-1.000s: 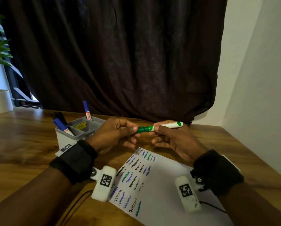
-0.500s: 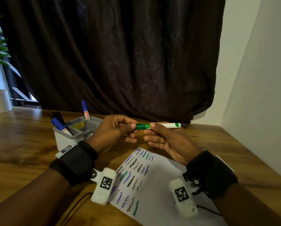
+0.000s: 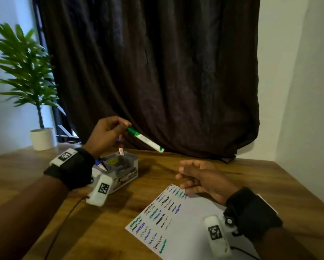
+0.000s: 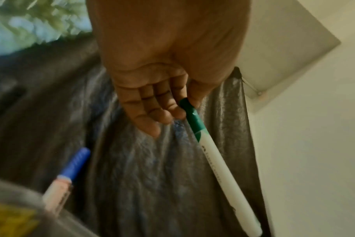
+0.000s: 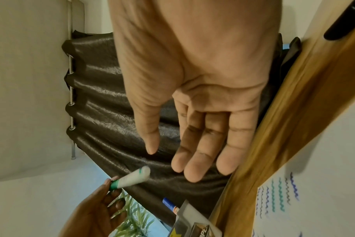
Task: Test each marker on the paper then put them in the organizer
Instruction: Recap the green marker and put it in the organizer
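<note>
My left hand [image 3: 108, 134] is raised above the grey organizer [image 3: 125, 171] and pinches a green marker [image 3: 145, 139] by its green cap, the white barrel slanting down to the right. The left wrist view shows the same marker [image 4: 213, 162] between the fingertips [image 4: 178, 110]. My right hand [image 3: 198, 177] hovers with relaxed fingers and holds nothing, just beyond the far edge of the white paper [image 3: 187, 228], which carries several rows of squiggles. The right wrist view shows that hand [image 5: 197, 136] with its empty palm. A blue-capped marker [image 4: 71, 173] stands in the organizer.
A potted plant [image 3: 35, 102] stands at the back left of the wooden table [image 3: 251, 177]. A dark curtain [image 3: 157, 72] hangs behind the table, and white walls close in on the right. Thin cables run from both wrist cameras across the table.
Both hands held the green marker level between them; now the right hand has let go and dropped toward the paper, and the left hand has lifted the marker up and left over the organizer.
</note>
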A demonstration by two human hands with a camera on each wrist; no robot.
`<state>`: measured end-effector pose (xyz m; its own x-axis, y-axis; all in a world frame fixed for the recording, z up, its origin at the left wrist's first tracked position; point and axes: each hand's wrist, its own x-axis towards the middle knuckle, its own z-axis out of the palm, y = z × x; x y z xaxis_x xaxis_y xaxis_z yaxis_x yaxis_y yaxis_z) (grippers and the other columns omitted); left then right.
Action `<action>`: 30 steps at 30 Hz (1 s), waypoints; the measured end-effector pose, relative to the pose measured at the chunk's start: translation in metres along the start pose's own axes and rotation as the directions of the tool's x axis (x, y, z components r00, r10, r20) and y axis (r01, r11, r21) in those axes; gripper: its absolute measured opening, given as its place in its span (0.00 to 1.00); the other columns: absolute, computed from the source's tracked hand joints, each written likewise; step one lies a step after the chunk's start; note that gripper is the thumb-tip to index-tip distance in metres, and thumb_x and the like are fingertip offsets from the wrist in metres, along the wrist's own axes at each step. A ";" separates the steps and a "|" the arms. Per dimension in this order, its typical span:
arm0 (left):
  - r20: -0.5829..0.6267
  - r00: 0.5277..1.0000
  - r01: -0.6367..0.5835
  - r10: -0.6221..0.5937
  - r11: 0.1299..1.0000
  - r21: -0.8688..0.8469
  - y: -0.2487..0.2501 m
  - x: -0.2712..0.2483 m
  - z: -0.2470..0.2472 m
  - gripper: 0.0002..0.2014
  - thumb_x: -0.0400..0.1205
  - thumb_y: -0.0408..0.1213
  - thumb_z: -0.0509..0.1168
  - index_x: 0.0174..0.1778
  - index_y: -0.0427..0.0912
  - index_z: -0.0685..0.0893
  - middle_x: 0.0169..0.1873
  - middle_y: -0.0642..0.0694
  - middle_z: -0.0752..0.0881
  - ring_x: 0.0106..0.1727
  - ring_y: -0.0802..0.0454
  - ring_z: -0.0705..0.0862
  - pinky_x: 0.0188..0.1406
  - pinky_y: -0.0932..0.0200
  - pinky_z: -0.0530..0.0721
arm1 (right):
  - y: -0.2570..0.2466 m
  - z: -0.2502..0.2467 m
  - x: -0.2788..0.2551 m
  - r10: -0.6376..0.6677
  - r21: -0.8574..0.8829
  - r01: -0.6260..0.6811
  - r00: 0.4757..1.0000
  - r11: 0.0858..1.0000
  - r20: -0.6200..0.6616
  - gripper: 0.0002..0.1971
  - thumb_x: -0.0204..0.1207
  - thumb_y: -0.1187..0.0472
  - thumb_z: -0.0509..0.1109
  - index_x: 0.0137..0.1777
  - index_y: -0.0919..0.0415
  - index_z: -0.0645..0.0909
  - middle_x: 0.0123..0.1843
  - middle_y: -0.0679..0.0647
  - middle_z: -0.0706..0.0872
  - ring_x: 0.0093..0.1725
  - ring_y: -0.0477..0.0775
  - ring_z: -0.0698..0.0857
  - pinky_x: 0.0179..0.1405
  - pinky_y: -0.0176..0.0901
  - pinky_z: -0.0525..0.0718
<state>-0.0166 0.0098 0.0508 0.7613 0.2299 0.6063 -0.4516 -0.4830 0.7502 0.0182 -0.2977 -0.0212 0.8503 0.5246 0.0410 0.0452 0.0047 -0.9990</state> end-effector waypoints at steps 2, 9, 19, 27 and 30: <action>-0.044 0.998 -0.034 0.046 0.972 0.234 0.006 0.019 -0.025 0.08 0.87 0.38 0.64 0.47 0.50 0.88 0.25 0.61 0.86 0.24 0.64 0.83 0.22 0.61 0.85 | -0.001 -0.004 0.001 -0.018 -0.015 0.017 1.000 1.000 -0.011 0.19 0.79 0.56 0.77 0.69 0.55 0.81 0.53 0.61 0.95 0.41 0.54 0.92 0.49 0.52 0.90; 0.018 0.999 -0.046 0.049 0.682 0.730 0.015 0.070 -0.043 0.08 0.86 0.46 0.65 0.53 0.53 0.88 0.35 0.51 0.83 0.43 0.47 0.85 0.43 0.55 0.75 | -0.005 -0.008 0.002 -0.057 -0.013 0.058 0.998 0.998 0.006 0.16 0.79 0.56 0.77 0.66 0.53 0.83 0.52 0.59 0.96 0.42 0.56 0.92 0.54 0.54 0.89; 0.071 0.975 0.022 -0.211 0.411 0.912 -0.026 0.069 0.004 0.12 0.82 0.42 0.64 0.59 0.56 0.87 0.55 0.46 0.89 0.54 0.43 0.88 0.47 0.52 0.82 | -0.008 -0.007 0.001 -0.069 -0.031 0.070 0.997 0.997 0.024 0.14 0.80 0.57 0.76 0.65 0.55 0.84 0.49 0.59 0.96 0.40 0.54 0.92 0.45 0.47 0.90; 0.138 0.903 0.018 -0.407 0.356 0.934 -0.030 0.065 0.003 0.09 0.80 0.43 0.65 0.53 0.52 0.88 0.53 0.46 0.89 0.52 0.44 0.88 0.54 0.49 0.86 | -0.008 -0.007 0.000 -0.061 -0.040 0.062 0.997 0.997 0.039 0.14 0.80 0.58 0.76 0.65 0.57 0.84 0.49 0.59 0.96 0.40 0.54 0.91 0.42 0.46 0.89; 0.150 0.896 0.014 -0.419 0.363 0.931 -0.025 0.065 -0.001 0.08 0.81 0.41 0.65 0.53 0.49 0.87 0.50 0.46 0.88 0.49 0.44 0.87 0.52 0.50 0.87 | -0.008 -0.007 -0.001 -0.063 -0.040 0.064 0.997 0.997 0.040 0.14 0.80 0.58 0.76 0.64 0.57 0.85 0.49 0.59 0.96 0.40 0.55 0.91 0.44 0.48 0.89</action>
<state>0.0432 0.0379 0.0717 0.9408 0.2812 0.1892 0.2797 -0.9594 0.0352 0.0208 -0.3040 -0.0129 0.8241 0.5571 0.1028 0.1208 0.0044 -0.9927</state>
